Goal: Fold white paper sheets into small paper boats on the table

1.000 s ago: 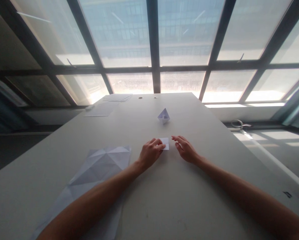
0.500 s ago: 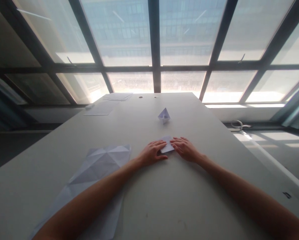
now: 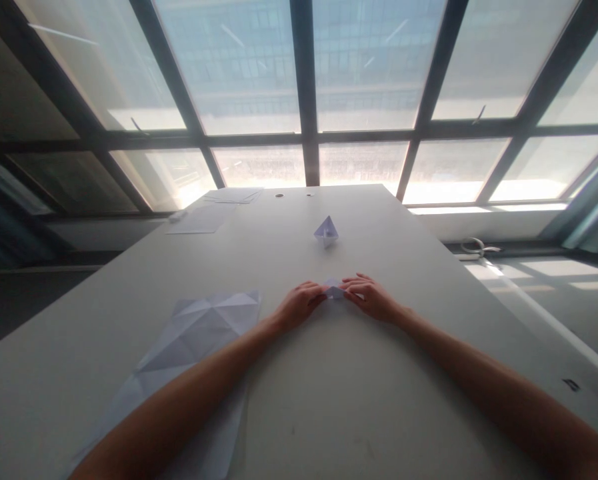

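Observation:
A small folded white paper [image 3: 335, 291] is between my hands over the white table, its middle raised into a ridge. My left hand [image 3: 301, 302] pinches its left end between thumb and fingers. The right end is gripped the same way by my right hand [image 3: 369, 297]. Fingers hide both ends of the paper. Just beyond stands a folded paper boat [image 3: 326, 231] with a pointed peak, touched by neither hand.
A large creased sheet of paper [image 3: 199, 333] lies at the left, partly beneath my left forearm. Several flat sheets [image 3: 199, 219] rest at the table's far left. Windows [image 3: 251, 67] rise behind the table [image 3: 299, 407]. A coiled cable [image 3: 473, 247] is off to the right.
The folded paper lay flat under outstretched fingers; now both hands pinch its ends and its middle has lifted. My left thumb has moved up to the paper. The view has shifted slightly.

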{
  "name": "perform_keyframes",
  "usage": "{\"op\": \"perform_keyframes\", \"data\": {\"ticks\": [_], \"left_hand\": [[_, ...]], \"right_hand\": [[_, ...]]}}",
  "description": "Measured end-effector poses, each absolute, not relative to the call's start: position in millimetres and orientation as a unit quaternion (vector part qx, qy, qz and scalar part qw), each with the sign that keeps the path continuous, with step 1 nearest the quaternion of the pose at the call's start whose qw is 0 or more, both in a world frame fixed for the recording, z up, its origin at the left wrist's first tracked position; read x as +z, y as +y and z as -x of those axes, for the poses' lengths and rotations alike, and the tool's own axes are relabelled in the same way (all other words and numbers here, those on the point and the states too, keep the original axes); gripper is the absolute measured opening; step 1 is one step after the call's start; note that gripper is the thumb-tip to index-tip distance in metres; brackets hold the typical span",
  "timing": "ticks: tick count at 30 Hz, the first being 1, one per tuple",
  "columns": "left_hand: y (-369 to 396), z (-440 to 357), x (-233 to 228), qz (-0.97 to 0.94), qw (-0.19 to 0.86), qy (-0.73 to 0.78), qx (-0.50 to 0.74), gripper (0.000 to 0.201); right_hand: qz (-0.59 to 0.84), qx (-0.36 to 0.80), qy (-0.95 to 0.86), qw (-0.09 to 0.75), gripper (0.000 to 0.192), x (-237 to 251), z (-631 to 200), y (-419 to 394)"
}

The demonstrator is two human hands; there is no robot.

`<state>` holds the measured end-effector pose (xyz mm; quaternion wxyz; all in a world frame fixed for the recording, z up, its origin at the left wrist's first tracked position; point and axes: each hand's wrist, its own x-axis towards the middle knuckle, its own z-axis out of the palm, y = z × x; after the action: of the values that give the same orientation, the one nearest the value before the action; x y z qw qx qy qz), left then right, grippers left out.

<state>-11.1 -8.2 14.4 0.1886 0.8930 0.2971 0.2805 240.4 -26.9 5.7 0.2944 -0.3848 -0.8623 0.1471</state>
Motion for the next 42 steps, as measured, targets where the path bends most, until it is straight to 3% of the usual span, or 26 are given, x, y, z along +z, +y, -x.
{"op": "perform_keyframes", "data": {"ticks": [6, 10, 16, 19, 25, 30, 33, 36, 42], "left_hand": [[-6, 11, 13, -0.837, 0.257, 0.377, 0.303, 0.049], [-5, 11, 11, -0.841, 0.186, 0.424, 0.28, 0.049], [-8, 9, 9, -0.862, 0.049, 0.451, 0.224, 0.031], [-8, 8, 9, -0.869, 0.021, 0.439, 0.227, 0.029], [-11, 6, 9, -0.946, 0.087, 0.273, 0.154, 0.047], [-14, 6, 7, -0.952, 0.067, 0.291, 0.068, 0.064], [-16, 7, 7, -0.952, 0.048, 0.298, 0.049, 0.072], [-17, 7, 7, -0.95, 0.041, 0.305, 0.046, 0.075], [-17, 8, 6, -0.946, 0.05, 0.318, 0.045, 0.077]], "right_hand": [[0.395, 0.151, -0.832, 0.36, 0.028, 1, -236, -23], [0.453, 0.106, -0.814, 0.347, 0.022, -1, -237, -23], [0.494, 0.073, -0.808, 0.313, 0.009, -2, -236, -26], [0.466, 0.066, -0.823, 0.318, 0.021, -1, -234, -28], [0.4, 0.07, -0.871, 0.277, 0.039, 3, -228, -31], [0.408, 0.076, -0.879, 0.236, 0.044, 0, -224, -35], [0.41, 0.084, -0.887, 0.192, 0.056, -2, -223, -39], [0.397, 0.091, -0.899, 0.16, 0.068, -2, -224, -42], [0.418, 0.089, -0.894, 0.137, 0.068, 0, -224, -43]]}}
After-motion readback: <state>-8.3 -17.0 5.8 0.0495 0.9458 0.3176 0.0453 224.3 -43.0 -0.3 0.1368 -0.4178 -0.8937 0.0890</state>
